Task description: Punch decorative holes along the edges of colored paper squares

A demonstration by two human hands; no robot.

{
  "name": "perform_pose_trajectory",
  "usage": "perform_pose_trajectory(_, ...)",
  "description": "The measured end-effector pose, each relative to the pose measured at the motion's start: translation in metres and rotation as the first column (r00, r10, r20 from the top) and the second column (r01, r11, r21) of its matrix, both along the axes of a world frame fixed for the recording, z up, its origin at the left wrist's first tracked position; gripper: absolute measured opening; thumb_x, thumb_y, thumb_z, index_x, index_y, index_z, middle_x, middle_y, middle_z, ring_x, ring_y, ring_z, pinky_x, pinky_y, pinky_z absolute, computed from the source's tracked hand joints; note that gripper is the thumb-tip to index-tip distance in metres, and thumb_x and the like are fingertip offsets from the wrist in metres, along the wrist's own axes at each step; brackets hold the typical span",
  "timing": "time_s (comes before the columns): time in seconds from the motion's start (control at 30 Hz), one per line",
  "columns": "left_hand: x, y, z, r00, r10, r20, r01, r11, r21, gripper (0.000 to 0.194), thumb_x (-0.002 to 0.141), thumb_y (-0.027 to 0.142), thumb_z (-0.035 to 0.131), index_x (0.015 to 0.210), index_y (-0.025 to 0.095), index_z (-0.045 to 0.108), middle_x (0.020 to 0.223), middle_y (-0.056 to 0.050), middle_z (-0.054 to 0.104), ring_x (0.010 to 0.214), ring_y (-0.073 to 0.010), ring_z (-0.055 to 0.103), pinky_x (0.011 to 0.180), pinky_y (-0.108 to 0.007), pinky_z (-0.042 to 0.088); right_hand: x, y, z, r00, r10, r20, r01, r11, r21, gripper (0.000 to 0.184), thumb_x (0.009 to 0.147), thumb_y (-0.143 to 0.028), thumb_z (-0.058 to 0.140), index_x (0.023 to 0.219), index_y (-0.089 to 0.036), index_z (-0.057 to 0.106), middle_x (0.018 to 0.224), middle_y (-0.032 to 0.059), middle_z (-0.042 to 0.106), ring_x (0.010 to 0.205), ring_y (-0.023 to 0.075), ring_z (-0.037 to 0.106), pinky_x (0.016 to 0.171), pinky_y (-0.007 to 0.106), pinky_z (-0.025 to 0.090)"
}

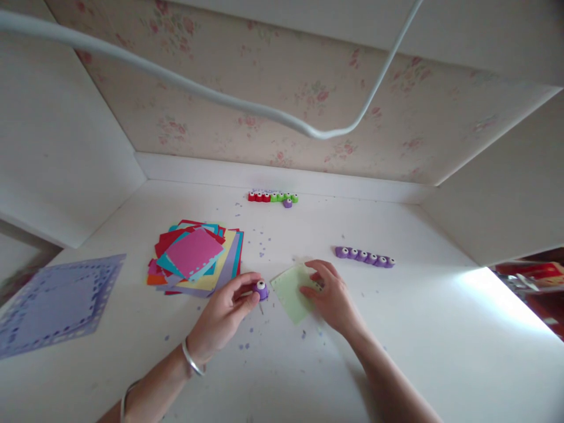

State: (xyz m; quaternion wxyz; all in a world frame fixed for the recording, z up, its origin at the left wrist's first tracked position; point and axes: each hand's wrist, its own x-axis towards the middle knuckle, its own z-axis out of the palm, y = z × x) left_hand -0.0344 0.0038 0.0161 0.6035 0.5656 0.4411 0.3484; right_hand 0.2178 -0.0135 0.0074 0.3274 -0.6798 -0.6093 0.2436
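A small purple paper punch (261, 290) with a white button on top is pinched between the thumb and fingers of my left hand (222, 314), just above the white desk. To its right lies a square sheet of light green paper (293, 296), with small marks along its left edge. My right hand (332, 296) hovers over the paper's right side, thumb and index finger apart. Whether its fingertips touch the sheet is hard to make out.
Coloured paper sheets (196, 252) are piled on the left. Punched lilac sheets (61, 299) lie at the far left. Purple punches (365, 257) form a row on the right; red and green punches (273, 197) line the back. Tiny paper bits dot the desk. A white cable (211, 94) hangs across the view.
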Motion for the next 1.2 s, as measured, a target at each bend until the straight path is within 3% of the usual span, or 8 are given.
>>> perform_pose_trajectory(0.1, 0.001, -0.001, 0.0, 0.999, -0.002, -0.041, 0.002, 1.0, 0.005, 0.038, 0.085, 0.038, 0.062, 0.117, 0.019, 0.059, 0.116, -0.009, 0.065, 0.104, -0.0209, 0.062, 0.092, -0.036, 0.051, 0.004, 0.001, -0.002, 0.993, -0.041, -0.109, 0.037, 0.999, -0.038, 0.048, 0.071, -0.017, 0.063, 0.117, -0.026, 0.058, 0.126, 0.0085, 0.056, 0.077, 0.0153, 0.064, 0.077, 0.035, 0.053)
perform_pose_trajectory(0.27, 0.001, -0.001, 0.004, 0.998, -0.006, -0.062, 0.006, 1.0, -0.005, 0.038, 0.084, 0.039, 0.063, 0.116, 0.019, 0.061, 0.111, -0.008, 0.067, 0.099, -0.0208, 0.064, 0.089, -0.036, 0.052, 0.006, 0.001, -0.002, 0.949, -0.061, -0.31, 0.032, 0.995, -0.097, 0.03, 0.076, -0.023, 0.063, 0.107, -0.024, 0.067, 0.093, 0.0043, 0.07, 0.077, 0.0173, 0.063, 0.077, 0.037, 0.051)
perform_pose_trajectory(0.33, 0.001, 0.0, 0.007, 0.999, 0.0, -0.045, -0.001, 0.999, -0.032, 0.039, 0.083, 0.04, 0.063, 0.116, 0.019, 0.062, 0.109, -0.008, 0.068, 0.097, -0.0205, 0.064, 0.087, -0.035, 0.053, 0.004, 0.0, 0.002, 0.864, -0.099, -0.494, 0.06, 0.994, -0.094, 0.033, 0.076, -0.028, 0.067, 0.108, -0.024, 0.067, 0.095, 0.0049, 0.07, 0.081, 0.0178, 0.063, 0.076, 0.035, 0.051)
perform_pose_trajectory(0.43, 0.0, -0.001, 0.01, 1.0, 0.003, -0.005, -0.004, 0.996, -0.089, 0.039, 0.081, 0.04, 0.066, 0.114, 0.019, 0.065, 0.105, -0.007, 0.07, 0.094, -0.0204, 0.065, 0.085, -0.035, 0.053, 0.0, -0.003, 0.01, 0.632, -0.155, -0.76, 0.064, 0.987, -0.148, 0.041, 0.071, -0.032, 0.075, 0.111, -0.024, 0.066, 0.096, 0.0053, 0.071, 0.082, 0.0182, 0.064, 0.073, 0.033, 0.051)
perform_pose_trajectory(0.5, 0.0, -0.002, 0.01, 0.998, -0.012, 0.06, 0.021, 0.99, -0.139, 0.039, 0.08, 0.038, 0.068, 0.114, 0.019, 0.065, 0.11, -0.008, 0.068, 0.096, -0.0211, 0.064, 0.086, -0.035, 0.052, -0.002, -0.003, 0.013, 0.5, -0.184, -0.846, 0.047, 0.982, -0.185, 0.041, 0.069, -0.031, 0.077, 0.108, -0.024, 0.066, 0.096, 0.005, 0.071, 0.082, 0.018, 0.064, 0.073, 0.032, 0.052)
perform_pose_trajectory(0.6, 0.001, -0.005, 0.01, 0.973, -0.043, 0.226, 0.089, 0.976, -0.2, 0.039, 0.079, 0.035, 0.07, 0.114, 0.019, 0.066, 0.127, -0.009, 0.06, 0.11, -0.0239, 0.059, 0.093, -0.037, 0.049, -0.008, -0.002, 0.016, 0.413, -0.211, -0.886, 0.06, 0.977, -0.205, 0.036, 0.067, -0.028, 0.08, 0.101, -0.024, 0.068, 0.096, 0.0038, 0.072, 0.082, 0.0159, 0.065, 0.073, 0.028, 0.052)
perform_pose_trajectory(1.0, 0.003, -0.007, 0.012, 0.965, -0.079, 0.25, 0.163, 0.927, -0.338, 0.038, 0.076, 0.036, 0.073, 0.109, 0.018, 0.068, 0.1, -0.007, 0.072, 0.091, -0.0181, 0.064, 0.088, -0.032, 0.049, -0.025, -0.005, 0.017, 0.343, -0.267, -0.901, 0.069, 0.963, -0.259, 0.044, 0.064, -0.024, 0.082, 0.105, -0.024, 0.065, 0.093, 0.0022, 0.072, 0.08, 0.0159, 0.066, 0.071, 0.027, 0.054)
perform_pose_trajectory(1.2, 0.004, -0.006, 0.011, 0.971, -0.083, 0.224, 0.156, 0.93, -0.332, 0.038, 0.077, 0.036, 0.072, 0.11, 0.017, 0.068, 0.102, -0.007, 0.071, 0.092, -0.0179, 0.064, 0.087, -0.031, 0.049, -0.026, -0.008, 0.027, 0.332, -0.166, -0.928, -0.142, 0.964, -0.223, 0.041, 0.075, -0.027, 0.075, 0.113, -0.018, 0.065, 0.105, 0.0081, 0.071, 0.09, 0.0195, 0.067, 0.078, 0.029, 0.052)
